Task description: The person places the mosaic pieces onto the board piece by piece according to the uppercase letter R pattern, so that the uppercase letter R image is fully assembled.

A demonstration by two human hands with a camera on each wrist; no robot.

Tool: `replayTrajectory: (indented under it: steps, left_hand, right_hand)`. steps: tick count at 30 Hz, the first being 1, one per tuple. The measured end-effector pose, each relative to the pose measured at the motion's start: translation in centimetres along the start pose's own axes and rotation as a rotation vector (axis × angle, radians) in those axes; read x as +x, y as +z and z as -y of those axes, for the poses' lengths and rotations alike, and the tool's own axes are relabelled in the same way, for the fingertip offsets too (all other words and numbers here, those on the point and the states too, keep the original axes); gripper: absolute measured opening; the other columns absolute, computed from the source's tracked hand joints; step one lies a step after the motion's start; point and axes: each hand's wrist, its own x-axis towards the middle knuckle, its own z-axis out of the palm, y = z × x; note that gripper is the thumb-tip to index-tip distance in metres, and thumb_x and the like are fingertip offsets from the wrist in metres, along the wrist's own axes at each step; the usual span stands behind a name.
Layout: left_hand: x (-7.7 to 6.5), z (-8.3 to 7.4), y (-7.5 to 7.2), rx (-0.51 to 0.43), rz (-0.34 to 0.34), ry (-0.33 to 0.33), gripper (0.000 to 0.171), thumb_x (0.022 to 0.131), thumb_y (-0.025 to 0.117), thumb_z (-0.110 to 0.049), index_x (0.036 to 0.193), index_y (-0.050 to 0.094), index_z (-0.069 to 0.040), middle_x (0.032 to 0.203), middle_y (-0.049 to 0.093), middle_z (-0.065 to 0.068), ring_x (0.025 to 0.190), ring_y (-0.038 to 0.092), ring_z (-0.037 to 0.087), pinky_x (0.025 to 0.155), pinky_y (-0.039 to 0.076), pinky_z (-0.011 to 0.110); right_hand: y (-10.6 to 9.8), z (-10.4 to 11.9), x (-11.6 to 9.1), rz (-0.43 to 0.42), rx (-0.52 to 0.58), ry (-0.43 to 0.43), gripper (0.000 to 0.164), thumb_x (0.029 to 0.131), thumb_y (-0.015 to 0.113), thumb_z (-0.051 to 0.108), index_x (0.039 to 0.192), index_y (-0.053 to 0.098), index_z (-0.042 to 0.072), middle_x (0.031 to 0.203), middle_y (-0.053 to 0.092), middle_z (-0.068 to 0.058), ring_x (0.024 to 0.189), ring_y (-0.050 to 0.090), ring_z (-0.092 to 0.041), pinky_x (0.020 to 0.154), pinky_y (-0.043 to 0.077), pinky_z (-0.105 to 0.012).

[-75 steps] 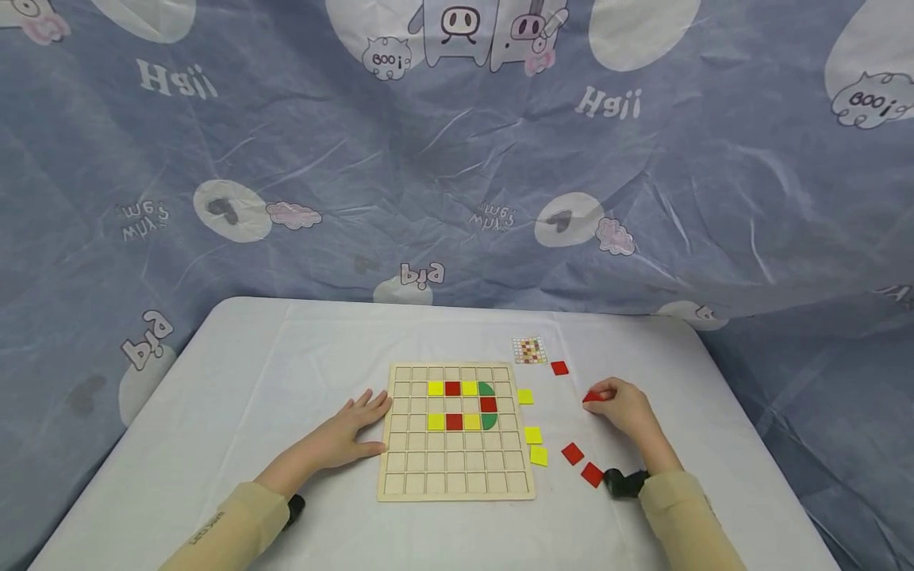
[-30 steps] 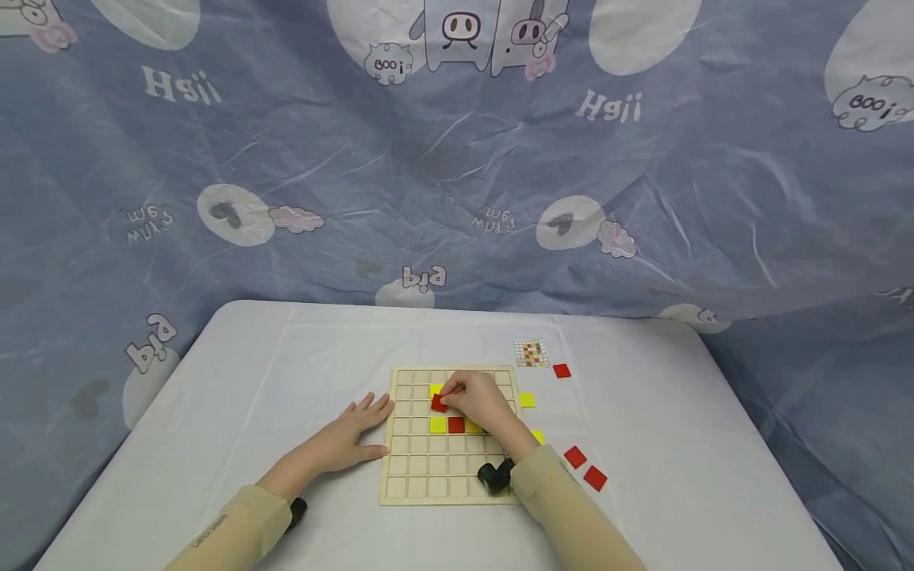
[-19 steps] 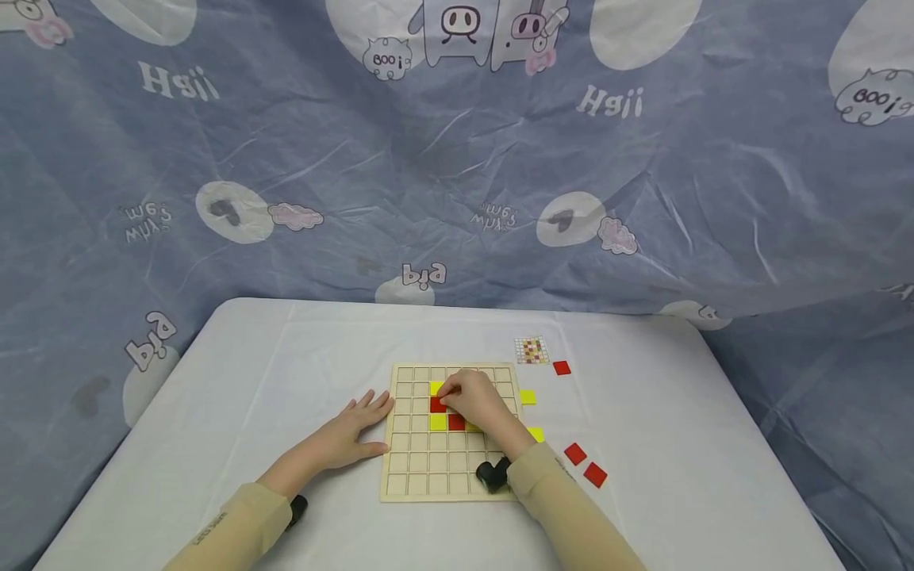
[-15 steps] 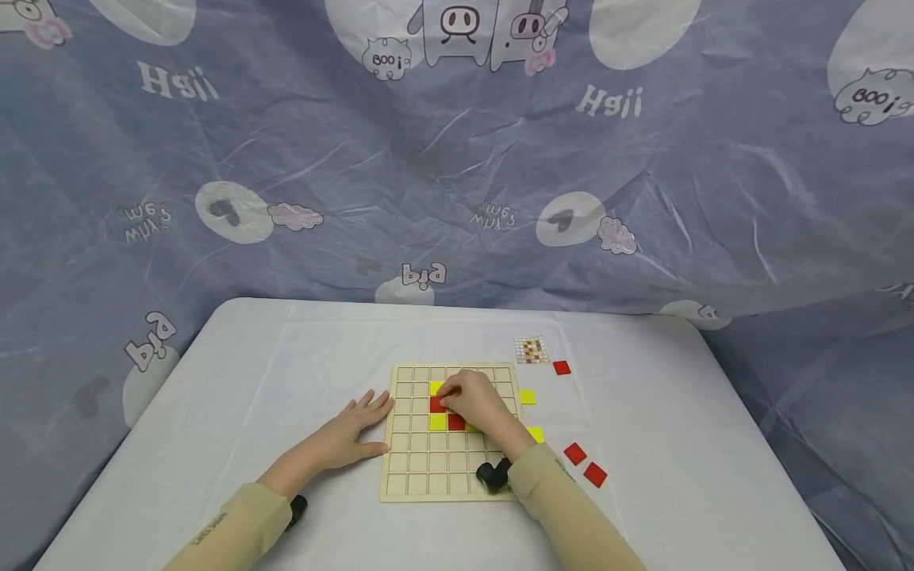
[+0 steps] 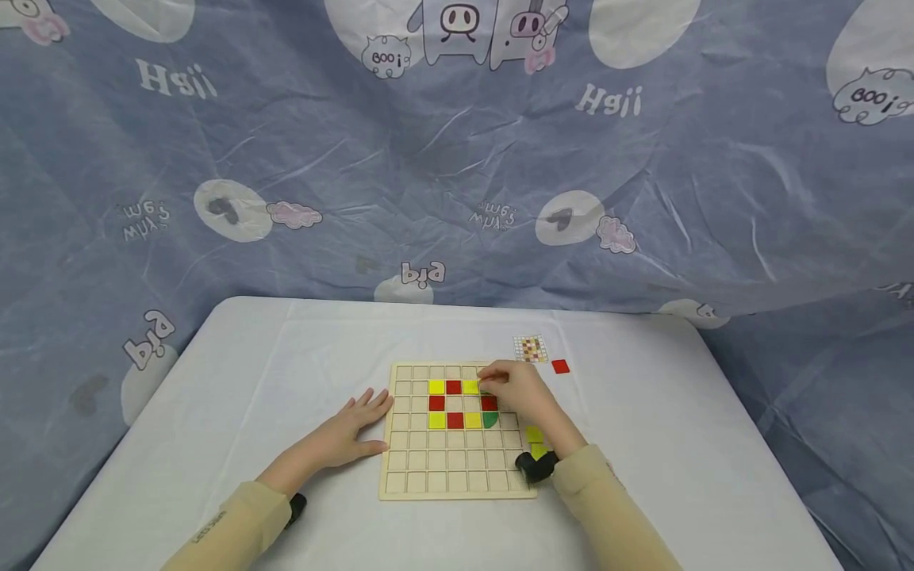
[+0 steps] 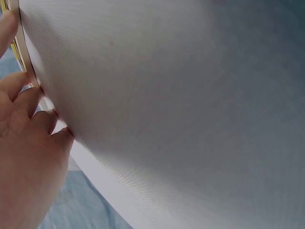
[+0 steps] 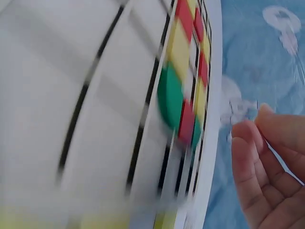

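A wooden grid board (image 5: 457, 480) lies flat on the white table. Set in its cells are yellow and red square tiles, including a red tile (image 5: 437, 404) in the left column, and a green rounded tile (image 5: 489, 419). My left hand (image 5: 346, 434) rests with spread fingers against the board's left edge. Above the upper right of the board is my right hand (image 5: 520, 390), fingers loosely bent; the right wrist view shows nothing between the thumb and fingers (image 7: 248, 148). It covers the other green tile in the head view, but the right wrist view shows both.
Off the board's right side lie yellow tiles (image 5: 535, 434), partly behind the right wrist. A small printed pattern card (image 5: 530, 349) and a loose red tile (image 5: 560, 366) lie at the back right. A patterned cloth (image 5: 457, 159) hangs behind the table.
The right hand brought a red tile from the right onto the board's left column, let it go, and moved back rightward. The right forearm now hides loose red tiles. The left hand stays put.
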Motion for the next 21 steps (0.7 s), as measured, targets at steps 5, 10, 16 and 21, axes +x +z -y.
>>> replayTrajectory:
  steps: [5, 10, 16, 21]
  left_hand:
    - [-0.2, -0.1, -0.2, -0.008, 0.003, 0.011, 0.081, 0.089, 0.072, -0.036, 0.154, 0.033, -0.008, 0.162, 0.025, 0.012, 0.152, 0.012, 0.037, 0.124, 0.011, 0.056]
    - [-0.2, -0.1, -0.3, -0.025, 0.000, 0.030, 0.079, 0.090, 0.071, -0.034, 0.153, 0.033, -0.005, 0.162, 0.026, 0.014, 0.152, 0.012, 0.039, 0.123, 0.011, 0.057]
    - [-0.2, 0.0, -0.2, -0.021, -0.001, 0.035, 0.079, 0.090, 0.070, -0.035, 0.153, 0.032, -0.005, 0.162, 0.025, 0.014, 0.152, 0.012, 0.039, 0.123, 0.011, 0.057]
    - [-0.2, 0.1, -0.2, -0.018, -0.001, 0.035, 0.079, 0.090, 0.070, -0.035, 0.153, 0.032, -0.006, 0.162, 0.025, 0.014, 0.152, 0.012, 0.038, 0.123, 0.011, 0.058]
  right_hand:
    - [-2.7, -2.7, -1.0, -0.034, -0.031, 0.064, 0.019, 0.088, 0.075, 0.016, 0.106, 0.075, 0.010, 0.096, 0.074, -0.001, 0.082, 0.066, -0.012, 0.075, 0.057, -0.028]
    - [-4.4, -5.0, -2.6, -0.022, -0.070, 0.099, 0.017, 0.087, 0.075, 0.013, 0.103, 0.074, 0.007, 0.091, 0.073, -0.002, 0.081, 0.065, -0.012, 0.076, 0.057, -0.028]
    - [-5.5, -6.7, -4.6, 0.018, -0.105, 0.139, 0.018, 0.085, 0.076, 0.013, 0.102, 0.073, 0.007, 0.090, 0.070, -0.001, 0.080, 0.062, -0.013, 0.076, 0.056, -0.027]
    - [-6.0, -7.9, -6.3, 0.052, -0.127, 0.173, 0.022, 0.079, 0.081, 0.014, 0.099, 0.073, 0.010, 0.084, 0.066, 0.000, 0.077, 0.058, -0.014, 0.069, 0.052, -0.023]
